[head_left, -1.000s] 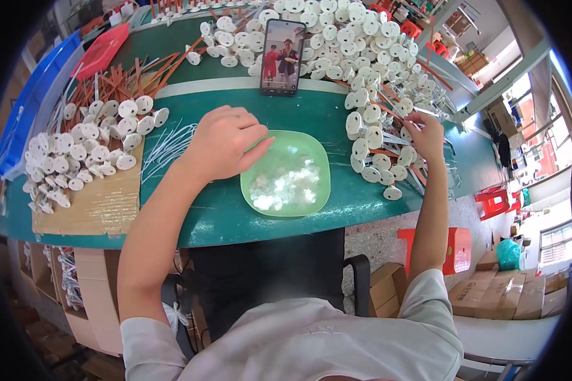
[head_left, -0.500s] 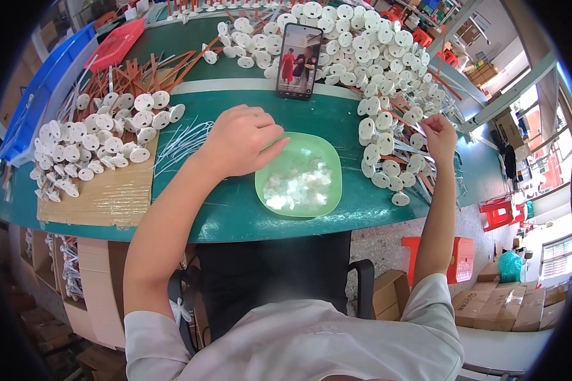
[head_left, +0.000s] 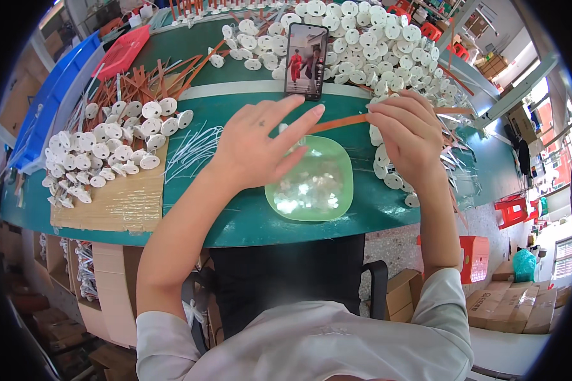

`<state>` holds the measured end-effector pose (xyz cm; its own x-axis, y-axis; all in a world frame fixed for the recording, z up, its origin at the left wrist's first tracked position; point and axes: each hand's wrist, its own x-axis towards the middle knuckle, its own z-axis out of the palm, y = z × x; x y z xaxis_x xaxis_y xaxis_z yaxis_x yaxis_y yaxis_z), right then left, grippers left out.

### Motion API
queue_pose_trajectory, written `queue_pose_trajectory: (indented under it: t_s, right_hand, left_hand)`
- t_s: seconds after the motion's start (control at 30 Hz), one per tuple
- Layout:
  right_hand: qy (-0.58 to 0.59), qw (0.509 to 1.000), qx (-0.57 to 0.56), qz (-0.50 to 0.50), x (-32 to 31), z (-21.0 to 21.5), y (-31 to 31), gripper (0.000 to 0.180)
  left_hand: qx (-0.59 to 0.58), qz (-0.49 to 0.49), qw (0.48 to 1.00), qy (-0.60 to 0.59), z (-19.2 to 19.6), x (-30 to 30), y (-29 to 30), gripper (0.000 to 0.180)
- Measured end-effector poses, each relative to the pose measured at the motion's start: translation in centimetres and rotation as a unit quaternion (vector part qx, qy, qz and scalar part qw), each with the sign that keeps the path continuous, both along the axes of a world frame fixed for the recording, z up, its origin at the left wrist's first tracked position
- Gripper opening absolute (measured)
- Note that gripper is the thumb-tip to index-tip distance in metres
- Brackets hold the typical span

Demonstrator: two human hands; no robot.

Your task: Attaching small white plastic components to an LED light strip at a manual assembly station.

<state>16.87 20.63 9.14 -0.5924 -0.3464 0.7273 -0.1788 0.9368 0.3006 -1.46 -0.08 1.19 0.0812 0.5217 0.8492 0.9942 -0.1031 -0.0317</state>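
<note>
My right hand [head_left: 408, 136] pinches a flat orange-brown strip [head_left: 344, 122], which reaches leftward over the far rim of a light green bowl [head_left: 347, 190]. The bowl holds small shiny clear flakes [head_left: 308, 190]. My left hand [head_left: 251, 143] is over the bowl's left side, its fingers apart and stretched toward the strip's left end. Something small and white shows between those fingers, partly hidden. Behind my right hand lies a large heap of white round discs [head_left: 368, 41] fixed to strips.
A phone [head_left: 307, 60] stands upright beyond the bowl. To the left, more disc pieces [head_left: 117, 136] lie on a cardboard sheet [head_left: 117, 206], beside thin white strips [head_left: 194, 149]. A red basket [head_left: 124, 54] and a blue tray [head_left: 51, 105] stand at the far left.
My right hand has come leftward from the heap to beside the bowl, bringing the orange-brown strip. My left hand has unfolded its fingers. The whole view has shifted slightly.
</note>
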Motion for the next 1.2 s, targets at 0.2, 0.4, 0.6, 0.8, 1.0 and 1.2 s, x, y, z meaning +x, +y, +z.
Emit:
queue_pose_trajectory:
  t_s: [0.2, 0.4, 0.6, 0.8, 1.0, 1.2]
  right_hand:
    - [0.214, 0.967, 0.105, 0.095, -1.8, 0.3, -2.2, 0.028]
    - [0.058, 0.959, -0.171, 0.219, -6.1, -4.7, -5.6, 0.036]
    - [0.041, 0.94, -0.242, 0.236, -7.0, -7.5, -3.9, 0.026]
    - [0.051, 0.937, -0.235, 0.253, -6.1, -8.1, -3.4, 0.026]
    - [0.072, 0.934, -0.258, 0.238, -5.8, -7.8, -3.4, 0.034]
    - [0.071, 0.916, -0.281, 0.276, -5.4, -7.8, -3.8, 0.037]
  left_hand:
    - [-0.045, 0.034, 0.989, -0.139, -0.3, -0.1, -0.4, 0.048]
    - [-0.063, -0.236, 0.738, -0.629, -0.7, 1.6, 0.5, 0.038]
    - [-0.13, -0.329, 0.629, -0.693, -1.2, 1.7, 0.3, 0.042]
    - [-0.15, -0.299, 0.674, -0.659, -0.6, 0.6, 0.1, 0.041]
    - [-0.123, -0.363, 0.605, -0.698, -0.4, 0.1, -0.5, 0.053]
    - [-0.141, -0.418, 0.581, -0.684, -1.2, -0.1, -0.2, 0.076]
